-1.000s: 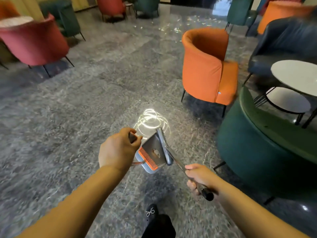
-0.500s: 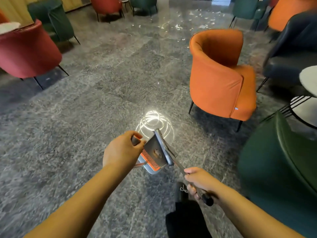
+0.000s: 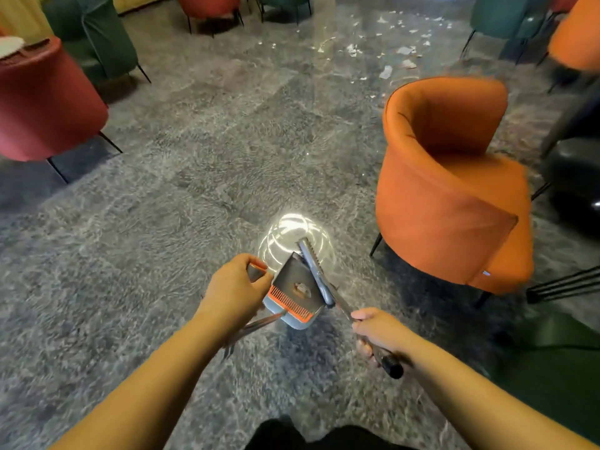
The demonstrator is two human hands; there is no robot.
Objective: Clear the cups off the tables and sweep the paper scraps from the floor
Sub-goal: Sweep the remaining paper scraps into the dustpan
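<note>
- Fingers of the left hand [image 3: 234,289] curl round the grey dustpan with orange comb [image 3: 293,295] handle.
- Right hand [image 3: 378,332] grips the dark-handled broom [image 3: 319,276].
- White paper scraps [image 3: 386,72] litter the grey floor [image 3: 194,190] far ahead.

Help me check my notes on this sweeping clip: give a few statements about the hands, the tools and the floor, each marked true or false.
1. The left hand holds the dustpan by its handle. True.
2. The right hand is empty. False: it grips the broom handle.
3. Paper scraps lie on the floor beyond the orange chair. True.
4. The scraps are already in the dustpan. False: they lie far ahead on the floor.
5. The orange chair is lying on its side. False: it stands upright.
</note>
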